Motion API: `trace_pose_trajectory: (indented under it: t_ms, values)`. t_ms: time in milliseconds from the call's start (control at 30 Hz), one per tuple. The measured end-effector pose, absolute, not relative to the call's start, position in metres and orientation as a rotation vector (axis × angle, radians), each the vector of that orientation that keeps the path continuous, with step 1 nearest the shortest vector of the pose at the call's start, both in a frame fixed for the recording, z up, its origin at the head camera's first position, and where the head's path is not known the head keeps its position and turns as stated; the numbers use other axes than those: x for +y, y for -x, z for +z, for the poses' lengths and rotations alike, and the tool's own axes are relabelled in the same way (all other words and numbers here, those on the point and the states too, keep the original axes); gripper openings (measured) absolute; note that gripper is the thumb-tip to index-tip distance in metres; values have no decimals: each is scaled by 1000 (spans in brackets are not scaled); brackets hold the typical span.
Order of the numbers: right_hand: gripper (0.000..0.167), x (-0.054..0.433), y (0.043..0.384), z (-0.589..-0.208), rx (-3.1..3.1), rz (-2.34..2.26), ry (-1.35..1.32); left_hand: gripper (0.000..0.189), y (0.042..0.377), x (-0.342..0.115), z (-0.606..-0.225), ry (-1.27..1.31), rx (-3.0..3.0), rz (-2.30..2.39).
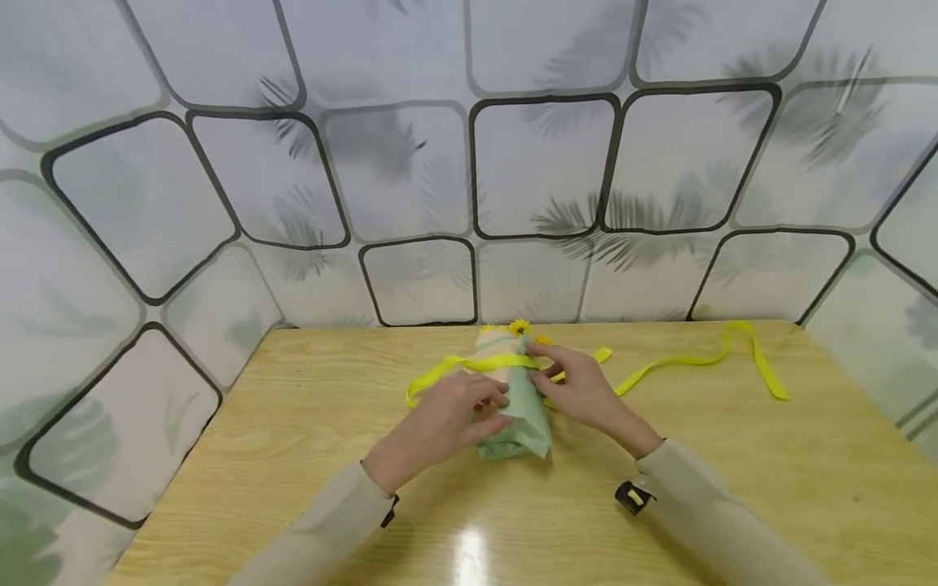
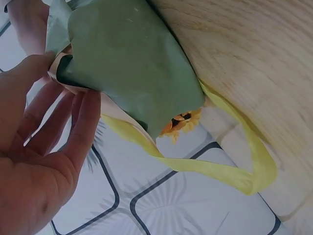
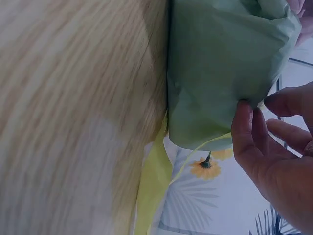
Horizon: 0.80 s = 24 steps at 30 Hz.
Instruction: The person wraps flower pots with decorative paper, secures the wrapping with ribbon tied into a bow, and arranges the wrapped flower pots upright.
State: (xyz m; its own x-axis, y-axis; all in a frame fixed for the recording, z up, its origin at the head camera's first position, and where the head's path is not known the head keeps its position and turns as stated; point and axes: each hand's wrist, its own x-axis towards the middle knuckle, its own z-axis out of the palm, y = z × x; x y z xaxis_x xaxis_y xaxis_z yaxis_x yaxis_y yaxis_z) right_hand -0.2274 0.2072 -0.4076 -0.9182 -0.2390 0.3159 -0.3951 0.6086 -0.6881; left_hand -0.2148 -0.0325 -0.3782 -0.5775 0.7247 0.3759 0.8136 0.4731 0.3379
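A small bouquet in pale green wrapping paper lies on the table, its yellow and orange flowers at the far end. Across the wrap runs a yellow ribbon, which loops out to the left. My left hand rests its loosely bent fingertips against the paper's edge; the left wrist view shows the thumb apart from the fingers. On the other side, my right hand pinches the ribbon against the wrap with thumb and forefinger. The ribbon's exact path under those fingertips is hidden.
The ribbon's long tail trails over the wooden table to the right. A patterned fabric wall rises behind the table's back edge. Dark wrist devices sit at both cuffs.
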Motion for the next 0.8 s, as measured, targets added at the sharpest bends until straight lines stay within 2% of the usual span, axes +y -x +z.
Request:
trace_pose_trajectory:
  t_ms: [333, 567, 800]
  values:
    - [13, 202, 231, -407, -2582, 1101, -476, 17, 215, -32, -378, 1318, -2544, -668]
    - [14, 211, 221, -399, -2549, 1060, -516, 16, 215, -31, -379, 1329, -2549, -702]
    - [13, 230, 207, -374, -2559, 1005, -609, 16, 215, -33, -379, 1338, -2566, -746]
